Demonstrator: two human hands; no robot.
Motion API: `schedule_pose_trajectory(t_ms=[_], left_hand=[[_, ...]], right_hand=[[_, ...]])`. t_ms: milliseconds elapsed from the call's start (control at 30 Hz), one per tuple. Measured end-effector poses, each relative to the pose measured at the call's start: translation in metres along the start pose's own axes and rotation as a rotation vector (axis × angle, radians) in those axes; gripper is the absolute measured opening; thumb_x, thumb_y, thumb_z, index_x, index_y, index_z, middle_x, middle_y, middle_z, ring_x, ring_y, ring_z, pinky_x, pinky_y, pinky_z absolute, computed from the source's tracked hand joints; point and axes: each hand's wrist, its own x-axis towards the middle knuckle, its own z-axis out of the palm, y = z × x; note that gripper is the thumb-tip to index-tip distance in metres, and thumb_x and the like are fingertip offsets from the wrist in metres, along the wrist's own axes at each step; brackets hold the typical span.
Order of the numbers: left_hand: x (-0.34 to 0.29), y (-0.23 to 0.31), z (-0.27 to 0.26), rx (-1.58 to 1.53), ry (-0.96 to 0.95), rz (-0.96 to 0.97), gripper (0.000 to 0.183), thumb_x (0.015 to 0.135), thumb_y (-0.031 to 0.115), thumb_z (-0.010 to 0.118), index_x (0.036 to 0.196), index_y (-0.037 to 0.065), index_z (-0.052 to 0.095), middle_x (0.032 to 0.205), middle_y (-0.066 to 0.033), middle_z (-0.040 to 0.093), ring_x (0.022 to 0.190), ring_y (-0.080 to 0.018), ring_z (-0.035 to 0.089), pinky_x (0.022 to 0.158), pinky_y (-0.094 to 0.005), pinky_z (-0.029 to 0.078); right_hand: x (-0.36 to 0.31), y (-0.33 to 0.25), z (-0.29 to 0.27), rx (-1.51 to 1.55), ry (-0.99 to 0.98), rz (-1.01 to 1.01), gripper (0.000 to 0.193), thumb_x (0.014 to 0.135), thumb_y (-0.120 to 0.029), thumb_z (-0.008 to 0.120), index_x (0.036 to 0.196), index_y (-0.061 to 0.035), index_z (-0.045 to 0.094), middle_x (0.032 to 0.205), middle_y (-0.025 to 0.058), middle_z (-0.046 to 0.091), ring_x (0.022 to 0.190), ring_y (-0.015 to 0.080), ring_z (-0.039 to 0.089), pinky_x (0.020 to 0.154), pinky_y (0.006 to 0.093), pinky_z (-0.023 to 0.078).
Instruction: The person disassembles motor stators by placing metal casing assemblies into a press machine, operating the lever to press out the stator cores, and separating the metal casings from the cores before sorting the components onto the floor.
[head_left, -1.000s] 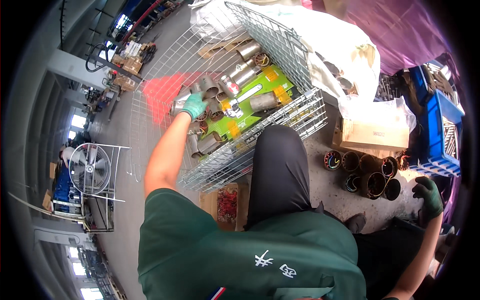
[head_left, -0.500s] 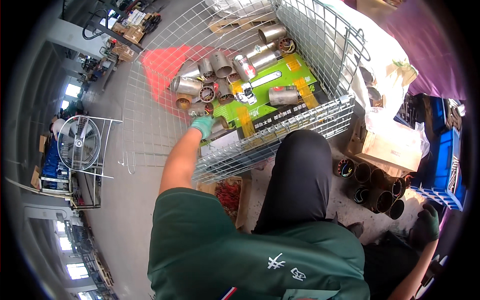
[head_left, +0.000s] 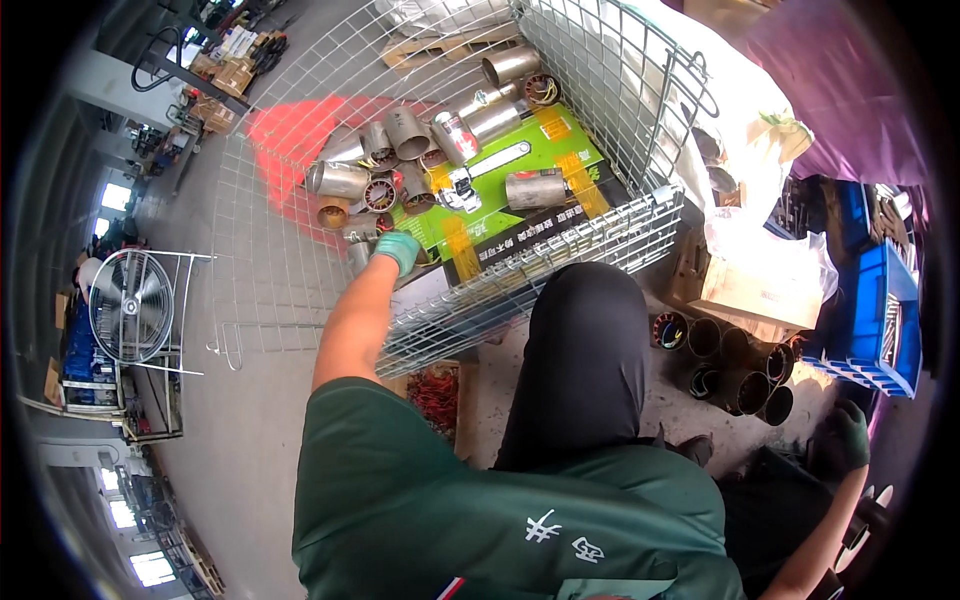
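Observation:
In a green glove, my left hand (head_left: pixel 400 252) reaches over the near edge of a wire mesh basket (head_left: pixel 640 225). It lies on a metal cylinder, mostly covered by the hand; its fingers are hidden. Beside it on the left is another metal cylinder (head_left: pixel 360 257). Several steel motor housings (head_left: pixel 405 133) are heaped just beyond, some with copper windings (head_left: pixel 380 195) showing inside. A single housing (head_left: pixel 536 188) lies apart on the green and black carton (head_left: pixel 500 215). At the lower right, my right hand (head_left: pixel 846 437) in a dark glove hangs near dark cloth, its fingers unclear.
Dark open cylinders (head_left: pixel 740 388) stand on the floor to the right, by a wooden box (head_left: pixel 757 290) and a blue crate (head_left: pixel 880 320). A tray of red pieces (head_left: pixel 433 398) sits beneath the basket's near side. A large fan (head_left: pixel 131 305) stands at left.
My left hand has shifted a little right within the basket, from one cylinder onto the one beside it. The whole view has slid slightly. My right hand stays by the dark cloth.

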Motion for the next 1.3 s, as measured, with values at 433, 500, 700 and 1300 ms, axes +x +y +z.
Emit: schedule_pose_trajectory(t_ms=[433,500,700,1300], left_hand=[[0.042,0.129,-0.161,0.008,0.251,0.711,0.026,0.081,0.024,0.075,0.1,0.007,0.081,0.116,-0.0206,0.071,0.111,-0.0381,0.07,0.096,-0.0453,0.056],[0.075,0.152,-0.164,0.015,0.208,0.728,0.031,0.082,0.02,0.075,0.111,0.009,0.078,0.127,-0.0163,0.068,0.119,-0.036,0.067,0.1,-0.0458,0.055],[0.158,0.226,-0.194,0.198,0.116,0.675,0.041,0.091,0.021,0.066,0.131,0.014,0.074,0.152,-0.0116,0.058,0.14,-0.0303,0.056,0.112,-0.0433,0.048],[0.069,0.148,-0.199,0.228,-0.059,0.574,0.044,0.075,0.022,0.085,0.117,0.011,0.075,0.118,-0.0174,0.072,0.114,-0.0358,0.069,0.094,-0.049,0.056]], right_hand=[[-0.007,-0.04,0.027,0.106,0.006,0.078,0.032,0.094,-0.012,0.066,0.124,0.0,0.066,0.092,0.0084,0.071,0.082,0.0178,0.068,0.071,0.0279,0.053],[-0.005,-0.037,0.024,0.071,0.01,0.062,0.033,0.094,-0.011,0.066,0.125,-0.0003,0.064,0.09,0.0085,0.072,0.08,0.0184,0.068,0.07,0.0293,0.054],[-0.021,-0.036,0.023,0.052,0.046,0.044,0.031,0.096,-0.011,0.065,0.124,0.0008,0.064,0.088,0.0091,0.072,0.075,0.0175,0.067,0.067,0.0285,0.053],[-0.01,-0.017,0.014,0.061,0.017,-0.057,0.039,0.093,-0.018,0.063,0.125,0.0057,0.065,0.089,0.0118,0.073,0.074,0.0212,0.069,0.072,0.0333,0.055]])
